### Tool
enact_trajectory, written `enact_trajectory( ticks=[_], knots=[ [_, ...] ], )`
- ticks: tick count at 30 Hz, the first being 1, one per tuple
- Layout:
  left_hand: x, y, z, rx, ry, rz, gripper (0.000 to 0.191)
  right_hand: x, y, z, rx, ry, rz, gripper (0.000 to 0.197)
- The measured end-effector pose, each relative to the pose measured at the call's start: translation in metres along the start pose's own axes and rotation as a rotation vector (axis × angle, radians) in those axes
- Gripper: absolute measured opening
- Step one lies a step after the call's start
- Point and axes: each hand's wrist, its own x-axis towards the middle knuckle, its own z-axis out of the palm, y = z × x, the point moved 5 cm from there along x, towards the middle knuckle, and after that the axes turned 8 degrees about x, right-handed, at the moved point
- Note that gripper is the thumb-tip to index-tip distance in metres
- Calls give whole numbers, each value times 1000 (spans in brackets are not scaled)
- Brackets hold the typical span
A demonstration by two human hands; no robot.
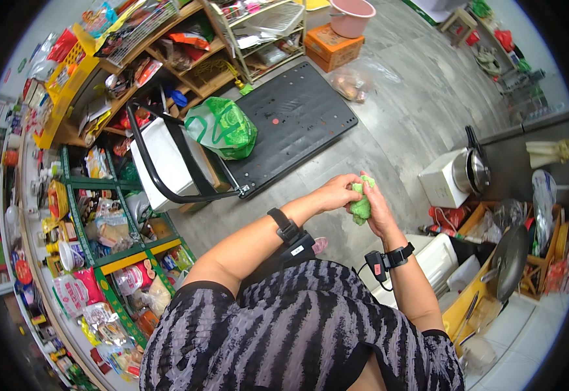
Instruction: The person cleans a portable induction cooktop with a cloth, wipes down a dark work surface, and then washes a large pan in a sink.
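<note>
A crumpled light-green cloth (361, 209) is gathered between my two hands in front of my body. My left hand (339, 191) grips its upper left side, fingers curled in toward it. On the other side my right hand (380, 211) presses against the cloth with fingers pointing up and away from me. Parts of the cloth are hidden behind my fingers. Both hands are held up over the grey floor (333, 163), touching nothing but the cloth and each other's fingertips, as far as I can tell.
A black platform trolley (294, 122) carries a green shopping bag (230, 129) and stands beyond my left arm. Packed shelves (133, 195) line the left. To the right are a metal pot (470, 171), a frying pan (509, 261) and a wooden crate (480, 220). A plastic bag (355, 83) lies farther off.
</note>
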Motion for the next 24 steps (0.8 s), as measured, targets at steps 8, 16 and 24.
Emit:
enact_trajectory(
  ticks=[8, 16, 24],
  knots=[
    [34, 2, -78, -223, 245, -25, 35, 97, -23, 12, -301, 41, -33, 56],
    [102, 3, -169, -258, 173, -52, 41, 212, -43, 27, -92, 39, 160, 32],
    [149, -109, -271, -475, 459, -385, 43, 364, 13, -17, -180, 200, 348, 28]
  ],
)
